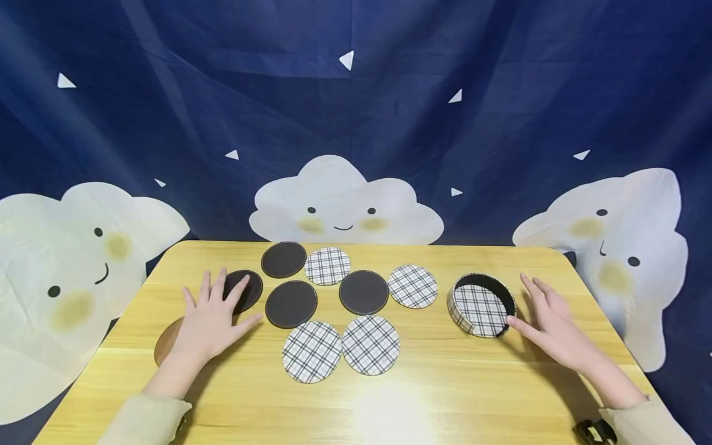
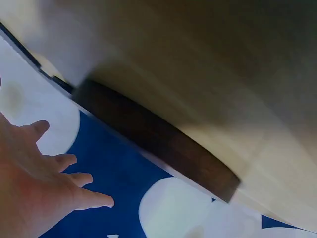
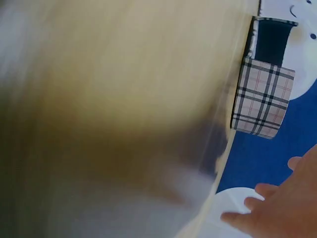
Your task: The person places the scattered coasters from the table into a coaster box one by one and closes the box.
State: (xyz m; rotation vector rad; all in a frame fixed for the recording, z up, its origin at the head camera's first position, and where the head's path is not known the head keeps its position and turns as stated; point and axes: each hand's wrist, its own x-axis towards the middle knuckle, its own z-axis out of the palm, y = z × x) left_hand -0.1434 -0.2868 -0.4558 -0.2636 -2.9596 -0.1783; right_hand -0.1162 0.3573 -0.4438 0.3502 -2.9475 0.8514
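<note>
My left hand (image 1: 208, 324) is spread with straight fingers over the left side of the table, its fingers overlapping a dark round coaster (image 1: 253, 290). Partly hidden under that wrist is a brown round piece (image 1: 167, 343), whose thick dark side (image 2: 158, 141) shows in the left wrist view. At the right, my right hand (image 1: 559, 330) is open, thumb tip right at the rim of a round plaid coaster holder (image 1: 463, 313). The holder has a black inside with a plaid surface at its bottom, and its cut-out side (image 3: 265, 96) shows in the right wrist view.
Several dark coasters (image 1: 291, 304) and several white plaid coasters (image 1: 370, 345) lie flat across the middle of the wooden table (image 1: 461, 383). Behind the table's far edge hangs a blue curtain (image 1: 400, 123) with white clouds.
</note>
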